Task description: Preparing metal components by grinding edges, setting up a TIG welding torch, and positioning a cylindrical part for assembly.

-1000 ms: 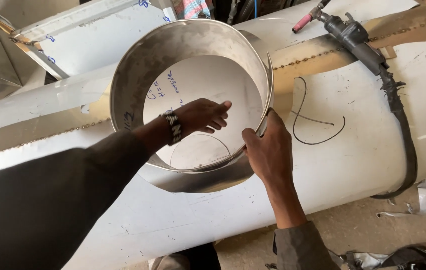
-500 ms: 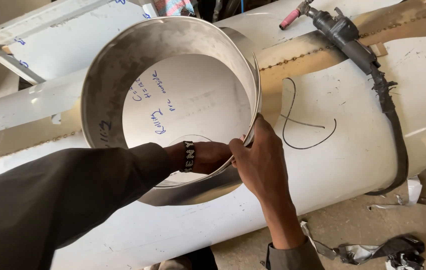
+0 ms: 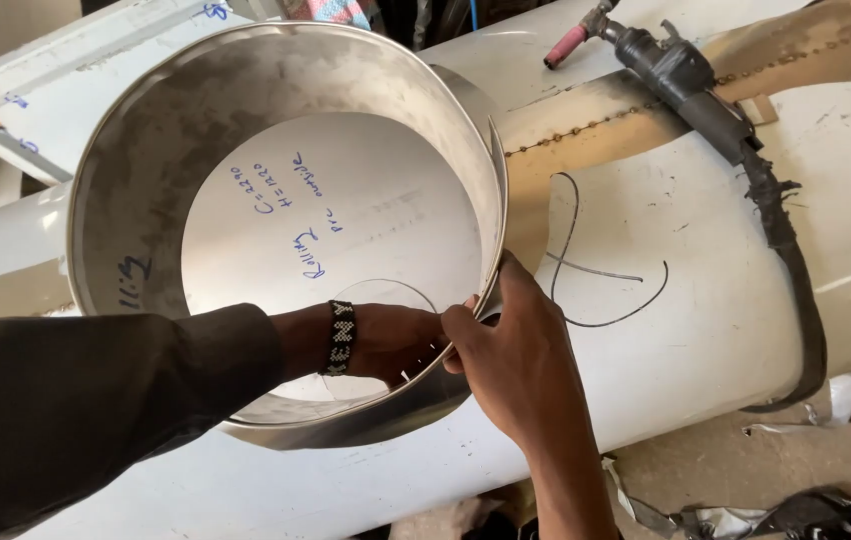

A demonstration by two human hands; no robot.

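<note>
A dull silver metal ring (image 3: 286, 150) with blue handwriting sits on a white cylinder (image 3: 706, 330); black-and-white beaded bracelet (image 3: 342, 338).

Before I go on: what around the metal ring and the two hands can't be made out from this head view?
- Left hand: fingertips hidden behind the right hand and the metal ring wall.
- Ring's seam ends: lower part covered by the right hand.
- Torch hose: far end lost past the big white cylinder.
- Floor scraps: cut off by the bottom edge.
</note>
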